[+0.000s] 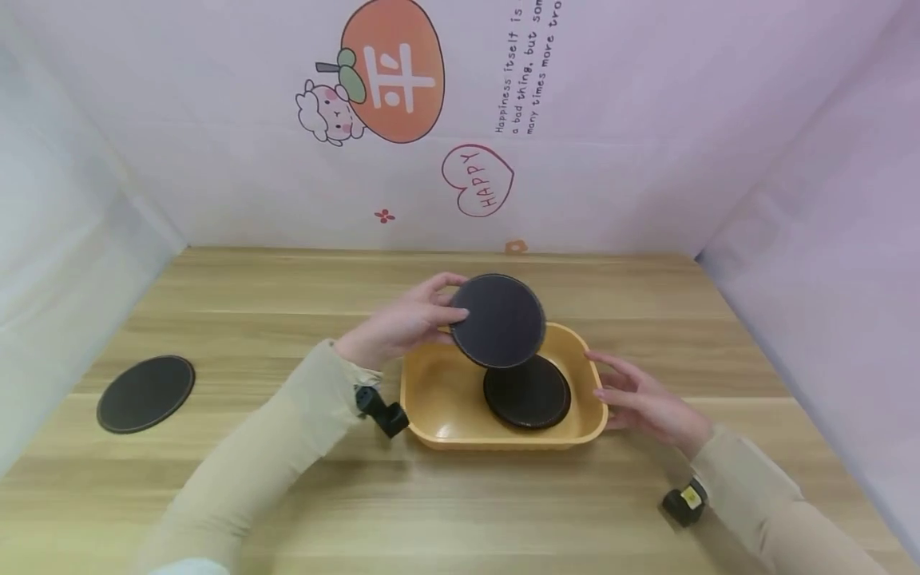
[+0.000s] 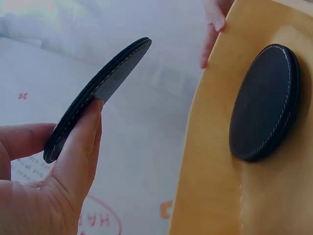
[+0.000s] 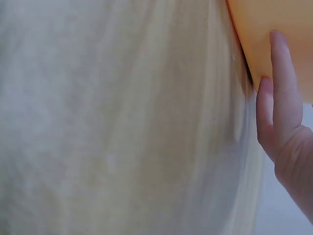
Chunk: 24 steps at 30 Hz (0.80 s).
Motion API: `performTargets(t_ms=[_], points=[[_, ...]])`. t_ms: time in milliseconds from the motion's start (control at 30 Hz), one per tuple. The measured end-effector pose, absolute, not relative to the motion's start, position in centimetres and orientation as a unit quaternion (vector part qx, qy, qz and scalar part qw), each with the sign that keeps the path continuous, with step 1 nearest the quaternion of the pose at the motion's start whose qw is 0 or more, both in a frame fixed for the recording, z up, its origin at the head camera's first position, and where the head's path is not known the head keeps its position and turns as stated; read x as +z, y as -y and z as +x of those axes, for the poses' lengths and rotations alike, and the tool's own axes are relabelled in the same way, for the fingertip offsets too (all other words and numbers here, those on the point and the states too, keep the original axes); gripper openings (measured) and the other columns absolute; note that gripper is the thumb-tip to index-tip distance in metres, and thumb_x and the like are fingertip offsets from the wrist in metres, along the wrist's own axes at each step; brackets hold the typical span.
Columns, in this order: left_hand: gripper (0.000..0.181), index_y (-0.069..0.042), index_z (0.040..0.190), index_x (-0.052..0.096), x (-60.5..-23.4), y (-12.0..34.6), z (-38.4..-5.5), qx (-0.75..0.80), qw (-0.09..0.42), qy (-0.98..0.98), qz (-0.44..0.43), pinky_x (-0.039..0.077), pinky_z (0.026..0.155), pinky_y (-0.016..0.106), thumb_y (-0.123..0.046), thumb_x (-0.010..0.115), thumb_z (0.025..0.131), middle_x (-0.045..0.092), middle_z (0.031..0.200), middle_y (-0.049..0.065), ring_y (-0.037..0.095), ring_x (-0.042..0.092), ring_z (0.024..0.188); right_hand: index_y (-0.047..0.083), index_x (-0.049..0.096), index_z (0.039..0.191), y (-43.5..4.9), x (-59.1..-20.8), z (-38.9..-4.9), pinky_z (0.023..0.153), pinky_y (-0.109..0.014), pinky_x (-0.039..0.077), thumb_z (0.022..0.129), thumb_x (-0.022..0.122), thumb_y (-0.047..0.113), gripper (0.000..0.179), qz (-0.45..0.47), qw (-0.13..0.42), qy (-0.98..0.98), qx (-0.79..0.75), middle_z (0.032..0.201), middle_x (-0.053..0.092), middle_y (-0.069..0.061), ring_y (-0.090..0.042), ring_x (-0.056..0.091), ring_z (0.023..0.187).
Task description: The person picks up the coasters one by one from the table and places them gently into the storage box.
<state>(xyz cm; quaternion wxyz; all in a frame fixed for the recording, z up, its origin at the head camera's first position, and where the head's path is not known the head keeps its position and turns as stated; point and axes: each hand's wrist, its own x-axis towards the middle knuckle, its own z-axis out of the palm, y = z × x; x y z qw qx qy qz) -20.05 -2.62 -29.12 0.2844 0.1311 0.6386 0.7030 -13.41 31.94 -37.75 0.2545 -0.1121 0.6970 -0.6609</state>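
My left hand (image 1: 410,318) pinches a round black stitched coaster (image 1: 503,321) by its left edge, thumb on one face and fingers on the other. The coaster is tilted above a yellow plastic bin (image 1: 438,391). Inside the bin, toward its right side, lie black coasters (image 1: 528,395) that look stacked in the left wrist view; how many cannot be told. At the bin's right end, my right hand (image 1: 650,403) rests its extended fingertips against the outer wall (image 3: 259,29) and rim, without curling round it.
Another round black coaster (image 1: 147,393) lies flat on the wooden table (image 1: 302,479) at the far left. A white printed cloth (image 1: 611,184) hangs behind the table and along both sides. Each wrist wears a small black camera (image 1: 381,411).
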Motion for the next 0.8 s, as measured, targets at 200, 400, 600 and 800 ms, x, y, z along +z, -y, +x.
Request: performTargets(t_ms=[200,400,600,800], points=[[0.044,-0.002,0.137,0.032,-31.2,-0.6,-20.4,0.660,0.352,-0.647,0.148,0.055,0.068,0.027,0.005,0.044,0.095,0.046,0.138,0.026,0.022,0.062,0.090,0.026,0.028,0.147,-31.7,-37.7,-13.4,0.084,-0.045,0.054,0.097,0.051,0.008,0.058,-0.108,0.260,-0.691,-0.666,0.146,-0.001,-0.043,-0.016,0.057,0.109],[0.044,-0.004,0.138,0.035,-32.9,-2.6,-20.8,0.619,0.392,-0.669,0.128,0.055,0.068,0.029,0.003,0.046,0.096,0.049,0.136,0.021,0.026,0.062,0.098,0.026,0.029,0.146,-31.9,-37.7,-13.4,0.083,-0.045,0.054,0.096,0.050,0.005,0.058,-0.106,0.252,-0.692,-0.669,0.147,-0.002,-0.042,-0.013,0.059,0.107],[0.046,-0.004,0.141,0.034,-33.9,-3.9,-21.1,0.600,0.416,-0.675,0.107,0.056,0.080,0.036,0.001,0.045,0.097,0.051,0.134,0.022,0.033,0.059,0.111,0.023,0.026,0.149,-32.1,-37.8,-13.5,0.083,-0.047,0.054,0.096,0.050,0.006,0.060,-0.114,0.257,-0.691,-0.666,0.148,-0.004,-0.041,-0.013,0.058,0.108],[0.048,-0.002,0.144,0.029,-34.8,-3.9,-21.3,0.598,0.425,-0.673,0.086,0.049,0.094,0.046,0.004,0.041,0.098,0.050,0.134,0.025,0.037,0.054,0.119,0.029,0.030,0.146,-31.8,-37.9,-13.6,0.083,-0.048,0.054,0.097,0.050,0.007,0.058,-0.109,0.263,-0.690,-0.665,0.148,-0.003,-0.041,-0.013,0.057,0.109]])
